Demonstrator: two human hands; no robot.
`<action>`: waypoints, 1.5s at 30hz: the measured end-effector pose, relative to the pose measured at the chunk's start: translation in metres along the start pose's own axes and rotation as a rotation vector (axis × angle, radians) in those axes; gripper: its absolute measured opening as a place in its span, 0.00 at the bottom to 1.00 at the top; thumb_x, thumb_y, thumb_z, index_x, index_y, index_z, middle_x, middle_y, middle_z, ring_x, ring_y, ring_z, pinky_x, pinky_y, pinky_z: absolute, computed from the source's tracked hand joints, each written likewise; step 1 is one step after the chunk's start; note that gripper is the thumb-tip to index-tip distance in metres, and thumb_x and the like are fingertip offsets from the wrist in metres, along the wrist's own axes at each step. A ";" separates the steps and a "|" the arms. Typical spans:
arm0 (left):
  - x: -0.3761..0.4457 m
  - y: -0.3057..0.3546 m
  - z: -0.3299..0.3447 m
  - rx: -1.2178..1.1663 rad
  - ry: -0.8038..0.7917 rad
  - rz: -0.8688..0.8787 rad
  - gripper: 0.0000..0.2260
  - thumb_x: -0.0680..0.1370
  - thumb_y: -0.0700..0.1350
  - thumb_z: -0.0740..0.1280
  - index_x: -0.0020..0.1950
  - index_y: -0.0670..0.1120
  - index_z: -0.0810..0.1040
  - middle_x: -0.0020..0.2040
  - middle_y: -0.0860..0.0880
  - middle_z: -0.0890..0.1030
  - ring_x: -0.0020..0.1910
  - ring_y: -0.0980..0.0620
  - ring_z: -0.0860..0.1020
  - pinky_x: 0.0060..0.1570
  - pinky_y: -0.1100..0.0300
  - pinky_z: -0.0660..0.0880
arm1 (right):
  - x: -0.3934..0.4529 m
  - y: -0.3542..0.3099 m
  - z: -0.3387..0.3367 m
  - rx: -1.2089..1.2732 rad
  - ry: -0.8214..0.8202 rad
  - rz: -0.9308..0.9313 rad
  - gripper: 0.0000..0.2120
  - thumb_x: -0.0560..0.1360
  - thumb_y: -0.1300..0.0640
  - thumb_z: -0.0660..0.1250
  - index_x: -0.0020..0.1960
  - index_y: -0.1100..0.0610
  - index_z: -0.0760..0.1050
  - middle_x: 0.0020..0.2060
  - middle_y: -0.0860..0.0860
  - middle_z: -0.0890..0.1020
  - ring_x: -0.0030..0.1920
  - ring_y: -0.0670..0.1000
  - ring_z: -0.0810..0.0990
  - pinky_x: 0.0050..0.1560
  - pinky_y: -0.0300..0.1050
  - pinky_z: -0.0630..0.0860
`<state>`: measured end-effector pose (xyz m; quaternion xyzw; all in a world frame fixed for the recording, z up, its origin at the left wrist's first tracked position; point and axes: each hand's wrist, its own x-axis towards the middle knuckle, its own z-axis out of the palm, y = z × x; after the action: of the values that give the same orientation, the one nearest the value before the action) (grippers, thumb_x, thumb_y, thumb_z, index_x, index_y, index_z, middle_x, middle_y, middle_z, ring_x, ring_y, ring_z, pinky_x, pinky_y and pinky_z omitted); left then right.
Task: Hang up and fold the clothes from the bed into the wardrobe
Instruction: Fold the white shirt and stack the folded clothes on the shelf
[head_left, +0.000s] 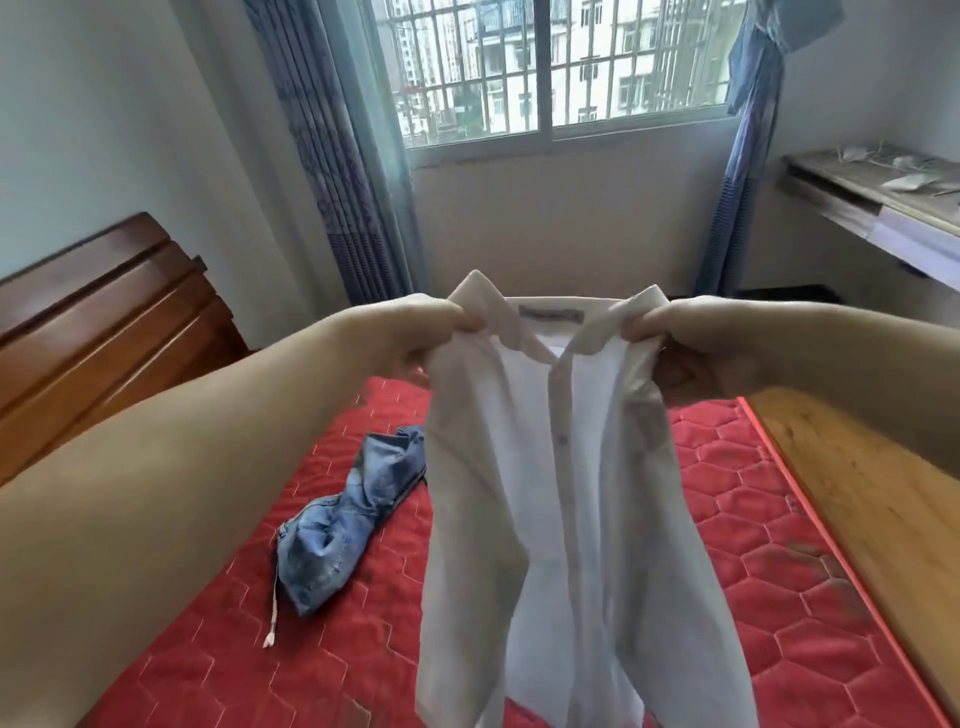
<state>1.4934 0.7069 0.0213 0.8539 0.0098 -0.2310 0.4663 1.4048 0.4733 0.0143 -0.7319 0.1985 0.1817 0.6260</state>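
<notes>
Head view: I watch from afar as a white shirt (571, 493) is held up at arm's length over the bed (753, 519), the barred window (550, 67) beyond.
Left hand: the left hand (415, 332) has its fingers curled tight, pinching the shirt's left collar and shoulder.
Right hand: the right hand (696, 332) pinches the right collar in the same way, fingers closed on the cloth.
Shirt: it hangs front toward me, buttoned down the placket, collar spread between the two hands, the tail dropping out of the picture at the near edge; it is clear of the mattress at the top, and I cannot tell whether the hem touches it.
Jeans: a crumpled denim garment (343, 519), likely jeans, lies on the red quilted mattress to the left of the shirt, a pale cord trailing from its near end.
Step in hand: I judge the shirt is being shaken out and squared up for hanging or folding; the denim is not yet dealt with.
Next move: it calls for a hanger through the shoulders, or laying the shirt flat to fold, then a carry to the wardrobe.
Containers: the wardrobe is not in view, so I cannot say what is in it.
Far right: a bench (883, 208) by the wall carries a few pale scraps.
</notes>
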 end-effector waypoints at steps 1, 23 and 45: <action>0.002 0.006 0.003 -0.045 0.000 0.010 0.05 0.79 0.45 0.66 0.46 0.45 0.78 0.37 0.48 0.81 0.35 0.50 0.78 0.41 0.53 0.78 | 0.002 -0.004 0.005 0.089 -0.004 -0.009 0.10 0.81 0.58 0.57 0.45 0.60 0.74 0.29 0.54 0.81 0.26 0.50 0.82 0.31 0.43 0.81; 0.026 0.034 0.027 -0.242 -0.529 0.673 0.16 0.72 0.31 0.70 0.56 0.45 0.77 0.42 0.48 0.82 0.41 0.51 0.82 0.41 0.58 0.80 | 0.001 -0.046 0.026 -0.601 -0.047 -0.580 0.17 0.72 0.72 0.61 0.59 0.62 0.76 0.47 0.54 0.85 0.44 0.56 0.86 0.49 0.52 0.78; 0.073 -0.045 0.059 0.018 -0.395 0.637 0.24 0.64 0.38 0.77 0.55 0.54 0.76 0.49 0.54 0.82 0.47 0.59 0.80 0.48 0.62 0.79 | 0.014 -0.041 -0.028 0.014 0.269 -0.490 0.12 0.69 0.64 0.74 0.50 0.51 0.81 0.48 0.49 0.86 0.49 0.48 0.85 0.55 0.47 0.80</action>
<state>1.5255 0.6706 -0.0705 0.7572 -0.3484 -0.2346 0.5002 1.4384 0.4506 0.0457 -0.7713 0.0980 -0.0754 0.6244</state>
